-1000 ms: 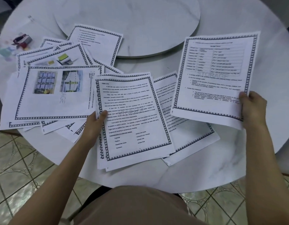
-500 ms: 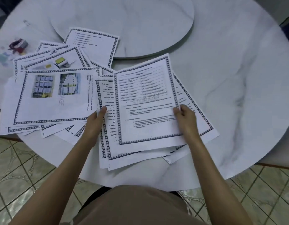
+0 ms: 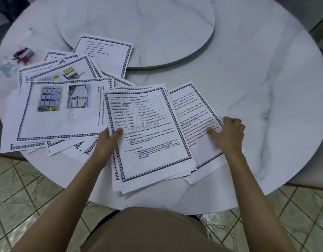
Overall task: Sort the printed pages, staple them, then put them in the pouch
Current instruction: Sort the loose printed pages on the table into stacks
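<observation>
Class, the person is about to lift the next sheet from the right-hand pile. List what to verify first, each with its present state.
1. Left hand grips the stack at its left edge, thumb on top: ok.
2. Right hand holds the text page, thumb on it, fingers curled at its right edge: ok.
3. Stack edges squared: not ok; lower sheets stick out at the bottom.
4. Page order correct: cannot tell; no page numbers legible.
5. Stapler within reach: cannot tell; the small red and grey item at far left is blurred.
</observation>
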`<act>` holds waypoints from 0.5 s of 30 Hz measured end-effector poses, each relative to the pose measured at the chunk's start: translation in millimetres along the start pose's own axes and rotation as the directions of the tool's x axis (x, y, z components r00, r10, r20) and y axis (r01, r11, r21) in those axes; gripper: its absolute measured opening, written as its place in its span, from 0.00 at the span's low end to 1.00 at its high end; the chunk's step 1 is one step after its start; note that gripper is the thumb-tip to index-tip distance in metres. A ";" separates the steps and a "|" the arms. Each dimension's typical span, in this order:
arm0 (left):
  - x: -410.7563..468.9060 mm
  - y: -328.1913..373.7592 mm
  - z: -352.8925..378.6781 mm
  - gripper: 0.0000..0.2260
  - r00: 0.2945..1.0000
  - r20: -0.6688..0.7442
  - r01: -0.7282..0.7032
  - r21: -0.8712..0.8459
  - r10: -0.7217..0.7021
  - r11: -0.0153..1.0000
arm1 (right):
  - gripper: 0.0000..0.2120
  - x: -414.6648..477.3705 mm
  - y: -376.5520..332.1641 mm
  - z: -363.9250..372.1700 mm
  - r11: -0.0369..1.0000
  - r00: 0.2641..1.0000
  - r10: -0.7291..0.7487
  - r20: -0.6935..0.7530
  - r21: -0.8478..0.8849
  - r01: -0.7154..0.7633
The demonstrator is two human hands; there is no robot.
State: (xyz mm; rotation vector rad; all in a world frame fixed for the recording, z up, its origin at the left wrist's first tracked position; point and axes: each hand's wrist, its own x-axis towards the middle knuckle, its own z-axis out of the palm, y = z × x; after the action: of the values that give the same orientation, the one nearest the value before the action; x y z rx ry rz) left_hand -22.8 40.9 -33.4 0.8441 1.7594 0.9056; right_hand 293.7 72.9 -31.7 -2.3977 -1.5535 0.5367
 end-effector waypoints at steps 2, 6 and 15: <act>-0.8 -0.6 0.1 0.16 1.000 0.000 0.001 0.000 -0.001 1.000 | 0.35 2.3 3.9 -2.5 0.997 0.999 0.038 0.031 -0.061 -0.036; -2.8 -2.0 0.4 0.16 1.000 0.006 -0.015 0.016 0.015 1.000 | 0.35 9.5 6.4 -4.9 0.998 0.996 0.053 0.069 -0.049 -0.049; -5.6 -0.7 5.6 0.16 0.998 -0.033 -0.046 0.050 0.048 0.998 | 0.10 32.4 27.8 -32.3 0.988 0.997 -0.069 0.034 0.139 0.064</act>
State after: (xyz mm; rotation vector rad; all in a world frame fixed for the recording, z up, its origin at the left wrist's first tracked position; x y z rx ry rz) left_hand -15.9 37.0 -33.2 0.9103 1.8044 0.9151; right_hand 342.4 91.2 -18.9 -2.2379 -1.5523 0.6580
